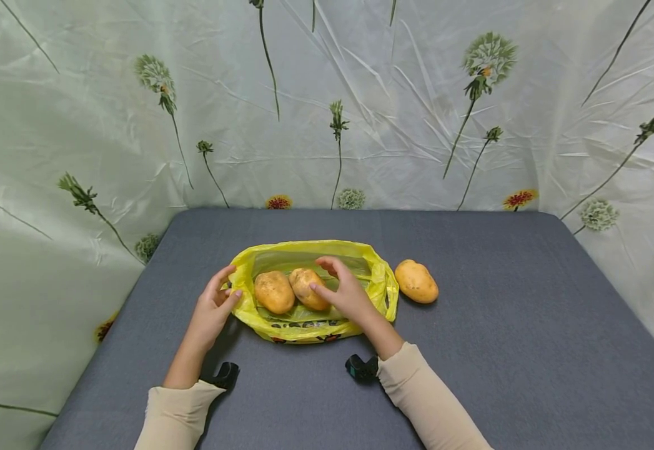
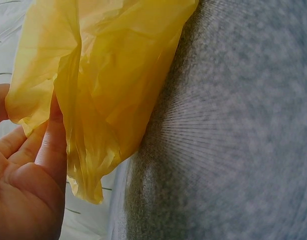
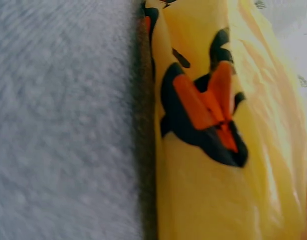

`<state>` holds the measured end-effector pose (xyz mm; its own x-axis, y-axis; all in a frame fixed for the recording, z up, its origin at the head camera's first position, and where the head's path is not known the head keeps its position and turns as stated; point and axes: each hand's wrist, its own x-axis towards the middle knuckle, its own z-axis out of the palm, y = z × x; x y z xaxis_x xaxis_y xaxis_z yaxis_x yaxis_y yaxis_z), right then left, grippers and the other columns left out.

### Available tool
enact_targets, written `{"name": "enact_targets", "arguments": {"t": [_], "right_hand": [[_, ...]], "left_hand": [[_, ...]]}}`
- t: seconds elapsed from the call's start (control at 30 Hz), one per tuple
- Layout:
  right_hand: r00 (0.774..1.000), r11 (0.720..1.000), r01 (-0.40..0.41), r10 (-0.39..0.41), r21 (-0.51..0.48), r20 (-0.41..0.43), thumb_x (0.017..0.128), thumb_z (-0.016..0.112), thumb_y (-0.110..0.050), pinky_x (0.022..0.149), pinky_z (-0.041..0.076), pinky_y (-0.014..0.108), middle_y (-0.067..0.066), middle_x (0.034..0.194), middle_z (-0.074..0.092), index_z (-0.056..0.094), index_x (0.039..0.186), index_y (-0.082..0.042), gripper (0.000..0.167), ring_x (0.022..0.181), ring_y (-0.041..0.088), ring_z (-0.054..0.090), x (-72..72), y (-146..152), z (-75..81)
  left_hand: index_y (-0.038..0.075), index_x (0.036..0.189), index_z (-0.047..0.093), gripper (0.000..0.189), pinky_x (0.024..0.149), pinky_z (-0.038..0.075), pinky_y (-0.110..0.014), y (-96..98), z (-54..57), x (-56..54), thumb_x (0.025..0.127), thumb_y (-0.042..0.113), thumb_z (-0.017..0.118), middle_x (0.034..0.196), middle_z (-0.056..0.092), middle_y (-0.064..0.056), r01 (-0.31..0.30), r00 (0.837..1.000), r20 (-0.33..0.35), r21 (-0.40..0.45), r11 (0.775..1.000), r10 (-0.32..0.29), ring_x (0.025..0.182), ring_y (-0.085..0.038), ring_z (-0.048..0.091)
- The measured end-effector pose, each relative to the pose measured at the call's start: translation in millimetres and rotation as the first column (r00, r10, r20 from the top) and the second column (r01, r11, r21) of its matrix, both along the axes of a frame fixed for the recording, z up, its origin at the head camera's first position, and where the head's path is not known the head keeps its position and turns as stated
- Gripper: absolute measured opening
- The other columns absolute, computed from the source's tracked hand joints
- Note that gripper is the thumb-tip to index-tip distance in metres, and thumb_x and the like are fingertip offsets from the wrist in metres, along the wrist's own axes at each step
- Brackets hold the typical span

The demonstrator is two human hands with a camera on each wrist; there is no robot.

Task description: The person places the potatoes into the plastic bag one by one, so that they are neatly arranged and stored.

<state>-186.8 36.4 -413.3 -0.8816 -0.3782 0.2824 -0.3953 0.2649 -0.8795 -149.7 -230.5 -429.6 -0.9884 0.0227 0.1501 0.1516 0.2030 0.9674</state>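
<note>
A yellow plastic bag (image 1: 385, 275) lies with its mouth wide on the grey table. Two potatoes sit inside it, a left potato (image 1: 273, 292) and a right potato (image 1: 302, 289) beside it. My left hand (image 1: 214, 306) holds the bag's left rim between thumb and fingers; the left wrist view shows the fingers (image 2: 52, 145) partly behind the yellow film. Over the bag, my right hand (image 1: 351, 297) has its thumb across the right potato, with the fingers spread above that potato's far side. In the right wrist view the bag's printed side (image 3: 203, 190) hides nearly the whole hand.
A third potato (image 1: 416, 282) lies on the table (image 1: 501, 350) just outside the bag's right side. Behind the table hangs a pale curtain (image 1: 394, 125) with dandelion prints. A black strap device (image 1: 362, 369) sits at the right wrist, another (image 1: 227, 376) at the left.
</note>
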Motion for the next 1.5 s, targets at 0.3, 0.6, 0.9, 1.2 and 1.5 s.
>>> {"name": "enact_targets", "arguments": {"t": [0.3,0.6,0.9,1.2,1.5], "right_hand": [[0.997,0.999,0.041,-0.042,-0.017,-0.071,0.086,0.062,-0.023,0.095,0.034,0.036,0.008,0.125,0.049,0.042,0.128,-0.006,0.05,0.115,0.021,0.044,-6.8,11.2,-11.1],[0.985,0.995,0.07,-0.079,-0.064,-0.153,0.083,0.065,-0.009,0.093,0.036,0.039,0.02,0.121,0.05,0.044,0.124,0.003,0.047,0.112,0.028,0.047,2.6,22.6,7.4],[0.973,0.991,0.118,-0.128,-0.059,-0.191,0.082,0.063,0.0,0.093,0.035,0.042,0.023,0.118,0.05,0.042,0.123,0.009,0.047,0.111,0.033,0.047,15.9,37.0,29.1],[0.955,0.984,0.17,-0.179,-0.06,-0.237,0.081,0.064,0.002,0.094,0.034,0.041,0.024,0.118,0.049,0.04,0.123,0.01,0.05,0.111,0.033,0.046,17.1,56.6,29.5],[0.934,0.97,0.238,-0.242,-0.046,-0.264,0.08,0.063,0.004,0.094,0.033,0.046,0.026,0.118,0.048,0.039,0.123,0.01,0.049,0.112,0.036,0.045,19.1,80.0,27.6]], "left_hand": [[0.004,0.139,0.027,0.052,0.071,0.043,-0.016,-1.5,-4.4,-0.9,0.091,0.0,0.049,0.138,0.028,-0.017,-0.002,1.0,0.0,-0.01,1.0,0.002,0.093,-0.005,0.051],[0.003,0.138,0.027,0.051,0.071,0.043,-0.016,-1.7,-5.3,-1.4,0.091,0.0,0.048,0.137,0.029,-0.018,0.003,1.0,-0.011,0.007,1.0,-0.003,0.092,-0.004,0.051],[0.002,0.138,0.027,0.051,0.07,0.043,-0.016,-1.5,-5.6,-1.7,0.091,0.0,0.048,0.136,0.03,-0.018,0.007,1.0,-0.019,0.017,1.0,-0.007,0.091,-0.005,0.051],[0.002,0.136,0.03,0.05,0.069,0.044,-0.016,-1.7,-6.1,-2.5,0.09,-0.001,0.049,0.133,0.033,-0.018,-0.003,1.0,-0.025,0.008,1.0,0.003,0.09,-0.005,0.052],[0.002,0.136,0.03,0.051,0.07,0.044,-0.016,-2.5,-7.2,-2.8,0.09,0.002,0.051,0.133,0.032,-0.017,-0.002,1.0,-0.024,0.003,1.0,0.002,0.091,-0.005,0.052]]}}
